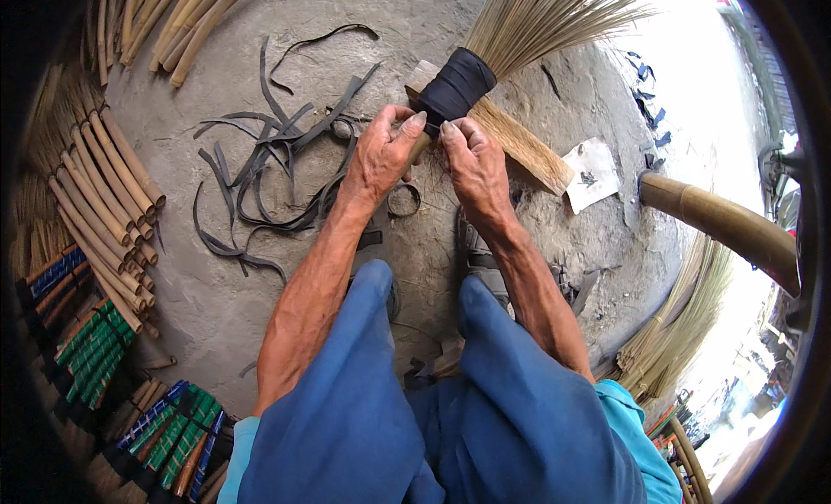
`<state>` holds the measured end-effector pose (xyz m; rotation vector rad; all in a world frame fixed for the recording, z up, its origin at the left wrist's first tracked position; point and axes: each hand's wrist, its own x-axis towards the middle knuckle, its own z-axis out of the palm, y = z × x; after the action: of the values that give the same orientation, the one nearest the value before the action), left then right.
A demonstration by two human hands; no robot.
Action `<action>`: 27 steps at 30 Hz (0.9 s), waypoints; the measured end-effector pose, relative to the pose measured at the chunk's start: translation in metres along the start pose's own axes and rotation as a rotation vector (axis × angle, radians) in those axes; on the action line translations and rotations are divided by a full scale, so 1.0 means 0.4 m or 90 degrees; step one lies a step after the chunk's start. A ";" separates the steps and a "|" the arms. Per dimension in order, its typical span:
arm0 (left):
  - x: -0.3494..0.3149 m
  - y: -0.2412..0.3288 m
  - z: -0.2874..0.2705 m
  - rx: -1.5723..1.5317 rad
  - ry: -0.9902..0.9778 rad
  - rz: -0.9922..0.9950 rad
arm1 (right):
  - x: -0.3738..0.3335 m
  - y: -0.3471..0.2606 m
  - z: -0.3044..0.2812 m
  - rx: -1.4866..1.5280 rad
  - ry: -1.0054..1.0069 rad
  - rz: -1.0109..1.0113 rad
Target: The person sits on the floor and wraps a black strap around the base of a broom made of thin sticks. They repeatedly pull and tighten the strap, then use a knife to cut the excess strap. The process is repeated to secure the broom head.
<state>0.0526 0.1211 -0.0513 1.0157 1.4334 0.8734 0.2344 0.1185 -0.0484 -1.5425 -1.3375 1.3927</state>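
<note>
A broom of pale dry stalks (532, 23) lies ahead of me, its bristles fanned out toward the far right. Black rubber strip is wound in a thick binding (456, 81) around its neck. At the near end of that binding, my left hand (382, 151) is closed, thumb and fingertips pinching the dark strip beside the handle. Facing it, my right hand (479, 164) pinches the strip's end between thumb and forefinger. The two thumb tips are close together, and the handle below them is largely hidden. A wooden block (519, 145) lies under the binding.
Loose black rubber strips (275, 153) are scattered over the concrete floor to the left. Bundled bamboo handles (108, 201) and green-wrapped handles (93, 352) stack at far left. A white scrap (594, 175), a bamboo pole (718, 222) and a straw bundle (671, 331) lie right.
</note>
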 end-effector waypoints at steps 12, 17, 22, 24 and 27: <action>0.006 0.011 0.001 0.030 -0.024 -0.032 | -0.030 0.074 -0.047 0.243 0.054 0.198; 0.000 0.016 0.001 0.054 -0.022 -0.035 | -0.032 0.068 -0.044 0.252 0.038 0.164; 0.002 0.008 0.001 0.091 -0.026 -0.022 | 0.000 0.055 -0.015 0.191 -0.054 0.105; 0.003 -0.001 0.009 0.175 0.005 0.058 | 0.004 0.049 -0.020 0.203 -0.083 0.113; -0.008 -0.012 0.022 0.242 0.044 0.126 | -0.007 0.031 -0.039 0.275 -0.088 0.146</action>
<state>0.0607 0.1161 -0.0553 1.4427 1.6144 0.7986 0.2527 0.1149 -0.0556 -1.3524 -0.8714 1.8187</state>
